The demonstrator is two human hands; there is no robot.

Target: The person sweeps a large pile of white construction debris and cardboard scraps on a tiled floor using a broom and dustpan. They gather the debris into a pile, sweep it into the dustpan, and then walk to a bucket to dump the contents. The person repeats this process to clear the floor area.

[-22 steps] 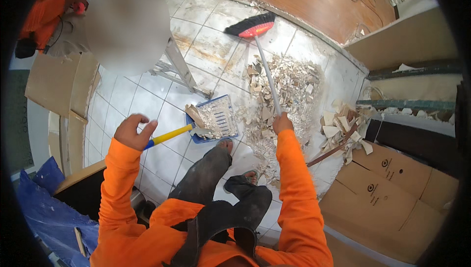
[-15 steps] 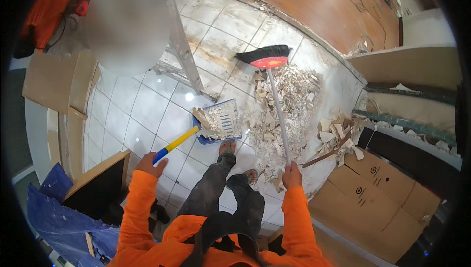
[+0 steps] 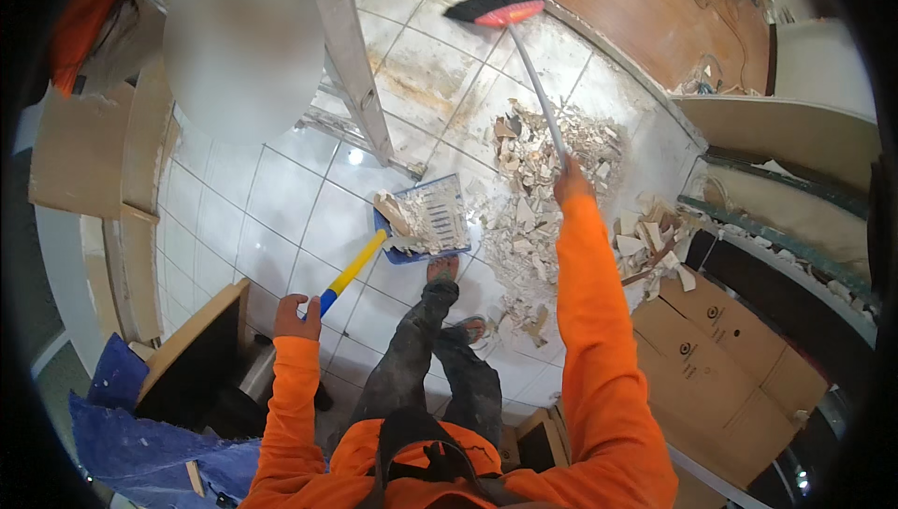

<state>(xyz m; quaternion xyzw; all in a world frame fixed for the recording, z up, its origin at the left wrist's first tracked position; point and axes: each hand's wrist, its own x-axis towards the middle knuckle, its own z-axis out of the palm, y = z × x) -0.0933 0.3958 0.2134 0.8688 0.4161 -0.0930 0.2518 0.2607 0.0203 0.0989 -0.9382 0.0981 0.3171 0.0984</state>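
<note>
My right hand [image 3: 572, 181] is wrapped round the grey stick of a broom [image 3: 508, 9], arm stretched forward. The broom's red head with black bristles is at the far side of the tiles, beyond a heap of broken plaster and tile rubble [image 3: 533, 214]. In my left hand [image 3: 297, 316] is the blue end of a dustpan's yellow and blue handle [image 3: 354, 269]. The blue dustpan [image 3: 459, 193] lies on the floor in front of my foot. White rubble and a brownish broken piece [image 3: 393, 214] lie in it.
A stepladder [image 3: 355, 69] stands at the far left beside a person with a blurred head. Flattened cardboard [image 3: 692, 369] and more shards [image 3: 655, 238] lie at the right. A black wood-edged panel [image 3: 201, 359] and blue sheeting [image 3: 140, 443] are at the near left.
My right hand has reached forward, carrying the broom head farther from me, past the rubble heap. My left hand stays at the dustpan handle, slightly shifted in view.
</note>
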